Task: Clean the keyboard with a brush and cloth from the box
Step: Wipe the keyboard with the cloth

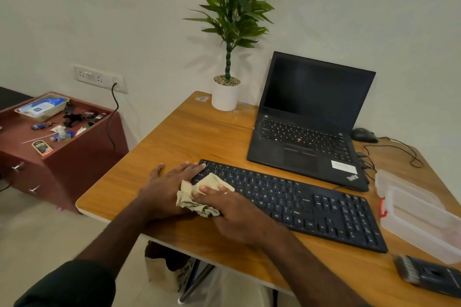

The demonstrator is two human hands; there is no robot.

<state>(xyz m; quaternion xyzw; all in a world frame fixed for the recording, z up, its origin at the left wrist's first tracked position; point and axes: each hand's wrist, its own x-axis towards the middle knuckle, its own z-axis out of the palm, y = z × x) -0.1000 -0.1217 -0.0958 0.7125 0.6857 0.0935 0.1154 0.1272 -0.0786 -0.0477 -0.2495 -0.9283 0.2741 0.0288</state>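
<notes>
At the centre of the frame the right hand [232, 209] grips a crumpled beige cloth [199, 197] against the left end of the long black keyboard [299, 204] on the wooden table [199, 132]. The left hand [169, 182] lies flat with straight fingers, fingertips touching the keyboard's upper-left corner. At the right edge sits a clear plastic box [419, 217], and below it a black brush [429, 274].

On view are two hands, the left hand [172, 179] and right hand [232, 209], one cloth [199, 200], one keyboard [311, 207], one laptop [309, 117], one mouse [363, 135], one clear box [419, 214], one brush [431, 274] and one potted plant [225, 93].
</notes>
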